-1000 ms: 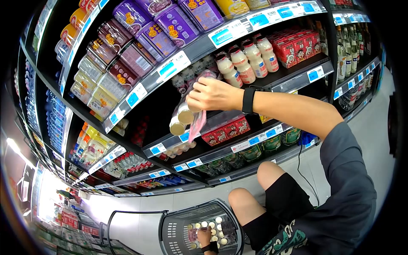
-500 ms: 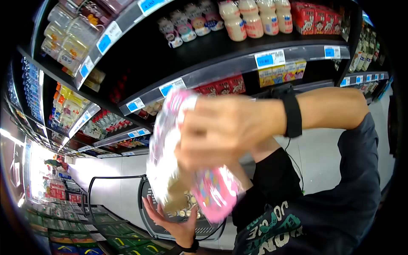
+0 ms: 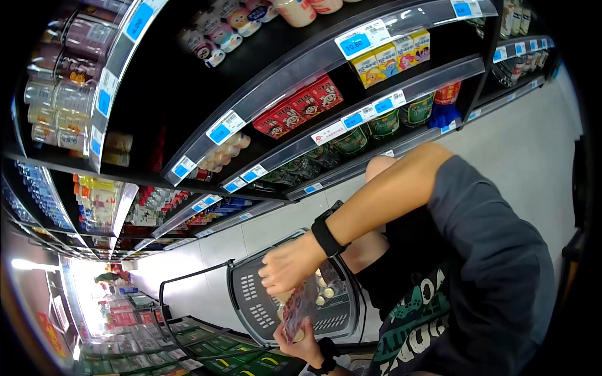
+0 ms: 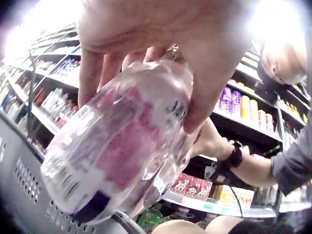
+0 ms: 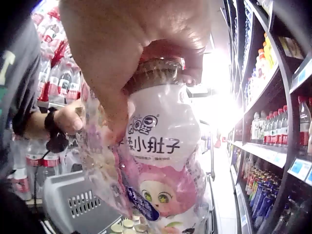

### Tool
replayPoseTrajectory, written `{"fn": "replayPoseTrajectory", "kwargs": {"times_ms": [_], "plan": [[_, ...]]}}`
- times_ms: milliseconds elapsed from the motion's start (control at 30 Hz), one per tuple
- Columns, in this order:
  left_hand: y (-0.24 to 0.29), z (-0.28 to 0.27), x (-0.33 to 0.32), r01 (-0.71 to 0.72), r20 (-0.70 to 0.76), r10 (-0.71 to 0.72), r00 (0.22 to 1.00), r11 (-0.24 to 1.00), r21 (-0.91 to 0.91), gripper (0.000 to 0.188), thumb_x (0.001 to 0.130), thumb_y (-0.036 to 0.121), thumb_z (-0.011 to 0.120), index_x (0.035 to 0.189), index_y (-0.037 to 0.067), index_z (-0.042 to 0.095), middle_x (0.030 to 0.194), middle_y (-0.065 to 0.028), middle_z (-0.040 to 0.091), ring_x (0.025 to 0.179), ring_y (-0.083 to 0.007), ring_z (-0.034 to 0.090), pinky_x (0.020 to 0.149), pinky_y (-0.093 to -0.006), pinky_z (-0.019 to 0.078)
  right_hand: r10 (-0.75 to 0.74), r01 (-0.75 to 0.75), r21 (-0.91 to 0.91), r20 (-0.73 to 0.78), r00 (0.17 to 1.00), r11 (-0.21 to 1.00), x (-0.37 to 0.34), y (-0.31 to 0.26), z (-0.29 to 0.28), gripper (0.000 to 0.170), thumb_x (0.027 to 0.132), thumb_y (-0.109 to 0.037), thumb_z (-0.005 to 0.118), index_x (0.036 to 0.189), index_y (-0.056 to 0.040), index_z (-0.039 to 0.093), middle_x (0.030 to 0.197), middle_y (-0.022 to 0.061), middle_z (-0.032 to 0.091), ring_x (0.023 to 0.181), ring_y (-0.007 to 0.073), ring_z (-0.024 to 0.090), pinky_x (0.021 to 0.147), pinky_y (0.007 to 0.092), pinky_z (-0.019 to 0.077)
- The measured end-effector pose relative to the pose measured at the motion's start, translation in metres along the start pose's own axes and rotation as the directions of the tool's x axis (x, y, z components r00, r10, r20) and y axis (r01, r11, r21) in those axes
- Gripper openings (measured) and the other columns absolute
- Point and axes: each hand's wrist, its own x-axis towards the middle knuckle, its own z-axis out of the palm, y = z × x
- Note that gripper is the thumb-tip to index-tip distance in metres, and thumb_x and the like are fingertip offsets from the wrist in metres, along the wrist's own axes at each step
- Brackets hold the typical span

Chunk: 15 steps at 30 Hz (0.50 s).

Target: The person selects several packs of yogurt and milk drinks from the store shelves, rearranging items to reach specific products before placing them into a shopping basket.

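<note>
A pack of small drink bottles in clear wrap point(image 3: 301, 308), white with pink cartoon labels, is over the grey shopping basket point(image 3: 243, 313). My right hand point(image 3: 290, 263) grips it at the capped top; in the right wrist view, the thumb and fingers pinch the wrapped bottle point(image 5: 165, 141) around its neck. From the other side my left hand point(image 3: 302, 346) holds the pack. In the left wrist view, its fingers and thumb are wrapped around a bottle point(image 4: 122, 141) through the crinkled film. Bottles with pale caps point(image 3: 322, 296) stand in the basket below.
Black store shelves run along the far side, carrying red drink cartons point(image 3: 301, 108), yellow cartons point(image 3: 392, 57) and small cartoon-label bottles point(image 3: 226, 28). The basket's black handle point(image 3: 194, 276) sticks out to the left. Green cases point(image 3: 219, 351) line the near side of the aisle.
My right hand has brought the pack from the shelf down over the basket. My left hand has come up out of the basket and taken hold of the pack. The head view has shifted.
</note>
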Motion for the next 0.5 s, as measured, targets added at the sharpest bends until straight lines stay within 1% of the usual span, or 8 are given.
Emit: {"fn": "replayPoseTrajectory", "kwargs": {"times_ms": [33, 133, 167, 200, 267, 333, 400, 500], "plan": [[-0.007, -0.002, 0.001, -0.024, 0.038, 0.019, 0.999, 0.992, 0.121, 0.046, 0.061, 0.015, 0.084, 0.092, -0.003, 0.055, 0.075, -0.0092, 0.06, 0.068, -0.0178, 0.058, 0.067, -0.0295, 0.0476, -0.021, 0.018, 0.04, 0.067, 0.998, 0.999, -0.002, -0.002, 0.014, 0.022, 0.064, -0.017, 0.069, 0.078, -0.0059, 0.057, 0.077, 0.0037, 0.059, 0.081, 0.0209, 0.058, 0.063, 0.0312, 0.0494], [-0.027, 0.009, 0.001, -0.07, 0.131, 0.049, 0.99, 0.985, 0.157, 0.042, 0.062, 0.016, 0.083, 0.088, -0.001, 0.055, 0.067, -0.0081, 0.06, 0.057, -0.0161, 0.056, 0.059, -0.0292, 0.0469, -0.042, 0.028, 0.103, 0.14, 0.989, 0.994, -0.013, -0.001, 0.052, 0.024, 0.063, -0.019, 0.07, 0.079, -0.0065, 0.057, 0.079, 0.0036, 0.059, 0.083, 0.0205, 0.058, 0.064, 0.0308, 0.0489], [-0.032, 0.005, 0.002, 0.01, 0.225, -0.07, 0.972, 0.966, 0.259, 0.037, 0.063, 0.016, 0.083, 0.081, -0.001, 0.056, 0.061, -0.0051, 0.059, 0.052, -0.0137, 0.054, 0.053, -0.0283, 0.0445, -0.045, 0.026, 0.132, 0.145, 0.988, 0.991, -0.014, -0.001, 0.058, 0.025, 0.063, -0.02, 0.071, 0.079, -0.0072, 0.056, 0.08, 0.0027, 0.058, 0.082, 0.0191, 0.057, 0.065, 0.0293, 0.0479], [-0.034, 0.007, 0.005, 0.005, 0.231, -0.066, 0.971, 0.966, 0.259, 0.037, 0.063, 0.016, 0.083, 0.081, -0.001, 0.056, 0.061, -0.0051, 0.059, 0.052, -0.0137, 0.054, 0.053, -0.0283, 0.0445, -0.038, 0.019, 0.129, 0.145, 0.989, 0.992, -0.015, -0.001, 0.064, 0.025, 0.063, -0.02, 0.071, 0.079, -0.0072, 0.056, 0.08, 0.0027, 0.058, 0.082, 0.0191, 0.057, 0.065, 0.0293, 0.0479], [-0.038, 0.005, 0.008, -0.181, 0.275, 0.09, 0.957, 0.927, 0.328, 0.036, 0.062, 0.018, 0.083, 0.075, -0.001, 0.055, 0.052, -0.0036, 0.055, 0.045, -0.0133, 0.051, 0.048, -0.0273, 0.0411, -0.031, 0.01, 0.131, 0.164, 0.986, 0.991, -0.01, -0.001, 0.071, 0.025, 0.062, -0.018, 0.071, 0.079, -0.0067, 0.058, 0.08, 0.0034, 0.058, 0.085, 0.0201, 0.057, 0.066, 0.0308, 0.0481], [-0.036, 0.004, 0.011, -0.155, 0.289, 0.062, 0.955, 0.938, 0.311, 0.037, 0.063, 0.02, 0.083, 0.074, -0.001, 0.054, 0.053, -0.004, 0.056, 0.045, -0.0139, 0.051, 0.047, -0.0265, 0.0406, -0.006, -0.023, 0.166, 0.175, 0.984, 0.986, -0.009, 0.002, 0.069, 0.025, 0.061, -0.016, 0.072, 0.08, -0.0057, 0.059, 0.08, 0.0044, 0.059, 0.085, 0.021, 0.058, 0.069, 0.0321, 0.0489], [-0.033, 0.002, 0.016, -0.173, 0.308, 0.06, 0.95, 0.919, 0.355, 0.038, 0.063, 0.021, 0.083, 0.074, 0.0, 0.054, 0.053, -0.0039, 0.056, 0.045, -0.0134, 0.051, 0.048, -0.026, 0.0405, 0.029, -0.087, 0.193, 0.288, 0.957, 0.977, -0.007, 0.005, 0.061, 0.024, 0.06, -0.015, 0.072, 0.079, -0.0051, 0.059, 0.08, 0.0052, 0.06, 0.086, 0.0222, 0.058, 0.071, 0.0327, 0.0494], [-0.037, -0.003, 0.021, -0.288, 0.36, 0.135, 0.923, 0.863, 0.415, 0.037, 0.064, 0.024, 0.082, 0.072, 0.0, 0.056, 0.054, -0.0051, 0.057, 0.046, -0.0172, 0.054, 0.049, -0.0295, 0.043, 0.036, -0.094, 0.208, 0.268, 0.963, 0.974, -0.008, 0.001, 0.063, 0.028, 0.056, -0.016, 0.076, 0.077, -0.004, 0.062, 0.08, 0.0078, 0.063, 0.085, 0.0261, 0.06, 0.071, 0.0359, 0.0505]]}}
